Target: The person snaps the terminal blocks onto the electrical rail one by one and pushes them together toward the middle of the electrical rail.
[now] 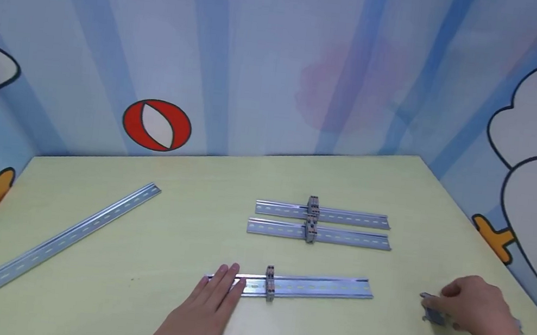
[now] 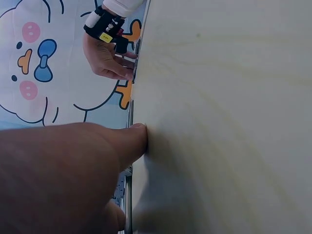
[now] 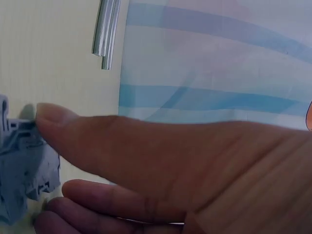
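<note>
My left hand (image 1: 206, 311) lies flat with its fingers straight over the left end of the nearest slotted metal DIN rail (image 1: 324, 288). One narrow terminal block (image 1: 270, 283) sits across that rail, just right of the fingertips. At the right side of the table, my right hand (image 1: 481, 313) pinches a grey terminal block (image 1: 433, 316) lying on the tabletop. In the right wrist view the thumb is at the upper edge of this block (image 3: 29, 161), with curled fingers near its lower edge.
Two shorter rails (image 1: 356, 219) lie parallel farther back, with terminal blocks (image 1: 310, 229) across them. A long bare rail (image 1: 69, 239) lies diagonally at the left. More grey pieces (image 1: 523, 333) show partly behind the right wrist. A printed backdrop (image 1: 269, 69) borders the table.
</note>
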The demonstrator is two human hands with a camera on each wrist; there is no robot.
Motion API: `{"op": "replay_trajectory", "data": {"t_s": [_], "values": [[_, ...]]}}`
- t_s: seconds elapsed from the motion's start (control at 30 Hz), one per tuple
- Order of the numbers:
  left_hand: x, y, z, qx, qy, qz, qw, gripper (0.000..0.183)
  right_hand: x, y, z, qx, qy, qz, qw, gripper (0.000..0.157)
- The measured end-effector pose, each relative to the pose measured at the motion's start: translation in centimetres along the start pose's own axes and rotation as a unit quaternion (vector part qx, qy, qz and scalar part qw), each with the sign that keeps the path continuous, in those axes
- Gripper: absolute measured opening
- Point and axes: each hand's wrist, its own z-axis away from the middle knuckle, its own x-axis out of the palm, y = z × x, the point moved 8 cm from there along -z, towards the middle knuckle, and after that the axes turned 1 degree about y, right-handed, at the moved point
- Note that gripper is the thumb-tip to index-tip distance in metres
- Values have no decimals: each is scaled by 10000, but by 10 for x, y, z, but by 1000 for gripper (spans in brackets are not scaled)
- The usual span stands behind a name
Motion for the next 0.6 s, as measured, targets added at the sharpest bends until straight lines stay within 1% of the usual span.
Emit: {"op": "replay_trajectory", "data": {"t_s": [0.07, 0.13, 0.2, 0.3, 0.37, 0.47, 0.6], "values": [[2, 1, -2, -53, -62, 41, 10000, 100, 0, 0, 3, -130, -137, -145, 9997, 58], [4, 1, -4, -113, -100, 54, 9999, 101, -1, -3, 6, -266, -106, -272, 9992, 54], [6, 1, -6, -147, -150, 45, 9998, 102, -3, -8, 10, -417, 99, -269, 9987, 47], [5, -4, -2, -285, -134, 38, 9995, 103, 0, -30, 10, -801, 339, -301, 9958, 38], [5, -4, -2, -319, -151, 55, 9994, 104, 2, -40, 10, -993, 440, -313, 9936, 37], [4, -2, -2, -307, -167, 128, 9993, 103, 7, -46, 12, -1087, 415, -457, 9922, 39], [3, 3, -5, -243, -243, 206, 9992, 102, 10, -47, 15, -1111, 409, -587, 9912, 39]]}}
